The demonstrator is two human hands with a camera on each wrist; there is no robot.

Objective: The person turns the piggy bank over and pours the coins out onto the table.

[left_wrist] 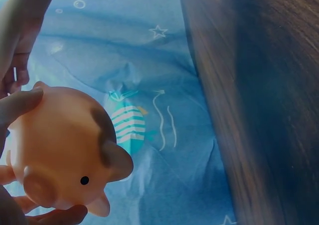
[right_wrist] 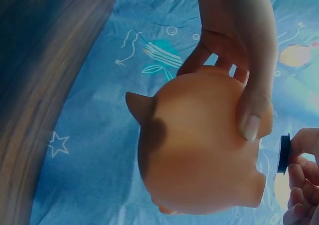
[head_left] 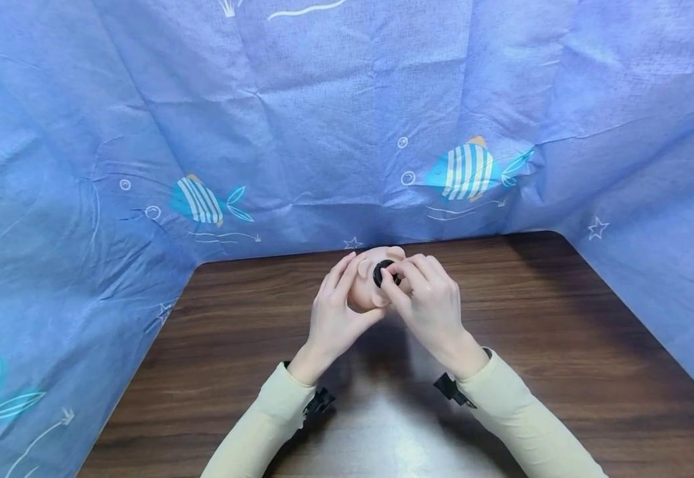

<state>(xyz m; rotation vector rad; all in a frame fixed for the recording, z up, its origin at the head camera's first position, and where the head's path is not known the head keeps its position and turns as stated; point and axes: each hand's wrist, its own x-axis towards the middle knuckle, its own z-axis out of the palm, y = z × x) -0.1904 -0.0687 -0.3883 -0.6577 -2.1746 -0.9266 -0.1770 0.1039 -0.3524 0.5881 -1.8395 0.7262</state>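
A peach-coloured piggy bank (head_left: 363, 291) is held up in front of me, its underside with the stubby feet toward me in the head view. My left hand (head_left: 336, 317) grips it from the left, fingers and thumb spread around the body. In the left wrist view the piggy bank (left_wrist: 70, 135) shows its snout, ears and a black eye. Between thumb and fingers, my right hand (head_left: 433, 304) pinches a round black plug (head_left: 378, 275). The right wrist view has this plug (right_wrist: 284, 154) just off the underside, a narrow gap between them.
A dark wood-grain table (head_left: 233, 372) lies below the hands. Blue cloth (head_left: 323, 133) printed with striped fish and stars hangs along its back and both sides. Black straps with small devices (head_left: 454, 390) sit at both wrists.
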